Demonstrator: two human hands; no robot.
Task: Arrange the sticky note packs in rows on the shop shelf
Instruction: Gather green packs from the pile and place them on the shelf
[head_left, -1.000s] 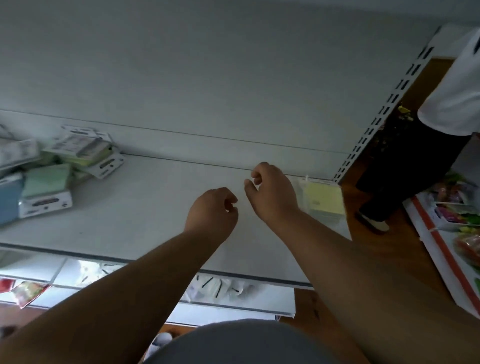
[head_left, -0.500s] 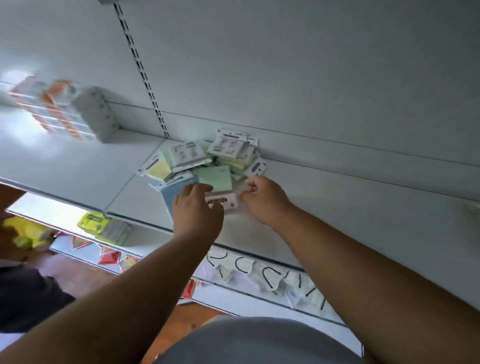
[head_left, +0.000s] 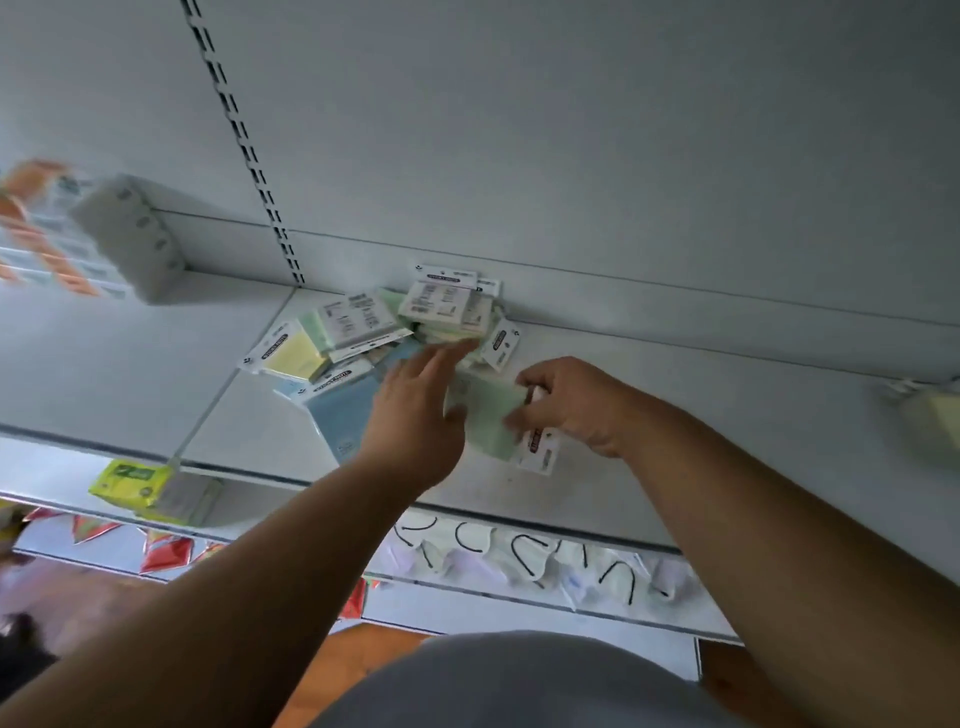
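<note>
A blurred stack of orange-and-white boxes (head_left: 62, 244) is seen on the white shelf (head_left: 675, 415), far to the left of the heap of sticky note packs (head_left: 405, 322), which is piled against the back panel just right of the slotted upright (head_left: 244, 150). At the left edge of the heap a yellow pack (head_left: 293, 356) is laid flat, and a blue pack (head_left: 337, 410) is laid just in front of it. The left hand (head_left: 415, 415) is held open over the front of the heap, its fingers straight and spread. Just right of the heap, a green pack (head_left: 491, 415) is pinched by its white header end in the curled fingers of the right hand (head_left: 576, 402). Far to the right of the heap, one pale yellow pack (head_left: 932, 415) is seen apart from the rest.
</note>
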